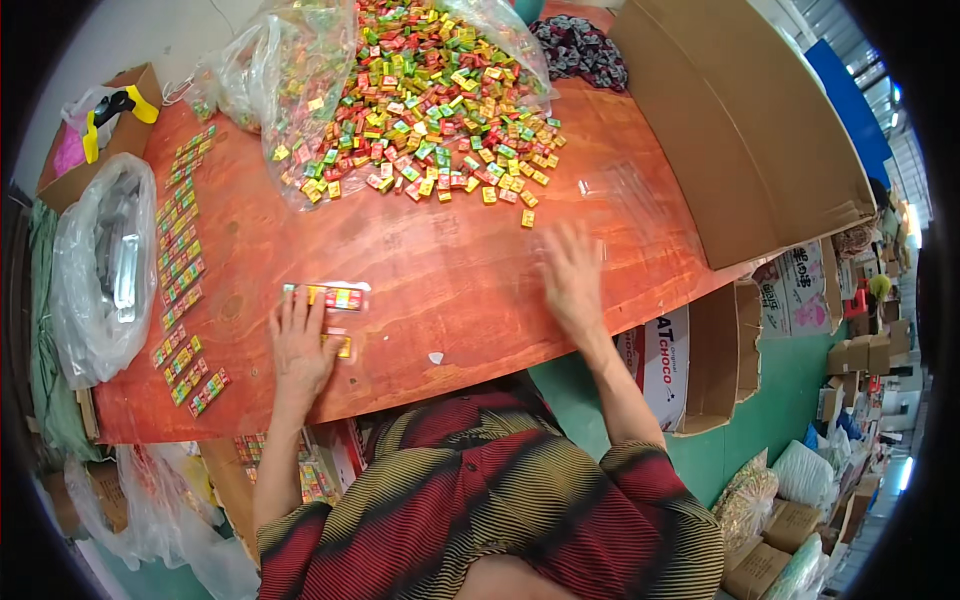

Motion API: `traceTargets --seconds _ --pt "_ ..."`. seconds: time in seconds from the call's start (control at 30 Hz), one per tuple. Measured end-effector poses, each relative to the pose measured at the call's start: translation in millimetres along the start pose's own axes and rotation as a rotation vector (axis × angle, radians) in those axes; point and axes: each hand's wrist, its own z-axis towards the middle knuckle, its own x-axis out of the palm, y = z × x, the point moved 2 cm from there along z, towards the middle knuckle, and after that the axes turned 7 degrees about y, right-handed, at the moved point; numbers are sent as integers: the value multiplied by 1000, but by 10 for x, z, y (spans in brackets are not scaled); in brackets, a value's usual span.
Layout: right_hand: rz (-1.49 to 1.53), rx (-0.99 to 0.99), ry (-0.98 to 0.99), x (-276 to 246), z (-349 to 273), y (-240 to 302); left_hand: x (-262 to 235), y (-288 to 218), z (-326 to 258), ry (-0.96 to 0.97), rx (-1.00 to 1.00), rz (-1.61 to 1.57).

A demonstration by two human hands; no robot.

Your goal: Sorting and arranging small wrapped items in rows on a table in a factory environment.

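My left hand [303, 345] lies flat at the left-middle of the red table, fingers stretched out. Its fingertips rest on a row of small colourful boxes [343, 298] that seems to sit in a clear plastic tray. A yellow box [344, 346] shows beside the thumb, partly hidden by the hand. To the right, my right hand [572, 275] is over the table with fingers spread and slightly blurred by motion; nothing shows in it. Just beyond its fingertips lies a single yellow box [527, 218]. Clear plastic pieces [630, 190] lie farther right, hard to make out.
A heap of small red, yellow and green boxes [430, 100] spills from a clear bag [310, 100] at the back. Filled packs [180, 260] line the table's left side, beside a bundled plastic bag [105, 270]. A large cardboard box [740, 120] stands on the right.
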Motion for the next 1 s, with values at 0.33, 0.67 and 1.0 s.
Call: traceTargets --seconds 0.33,0.67,1.0 --pt "22 69 194 412 -291 455 -28 182 17 -30 -125 0" --pt "59 -32 283 299 -113 648 -206 -596 411 -309 107 -106" --pt "193 -373 42 554 1519 622 -263 -227 1924 -170 -106 -440"
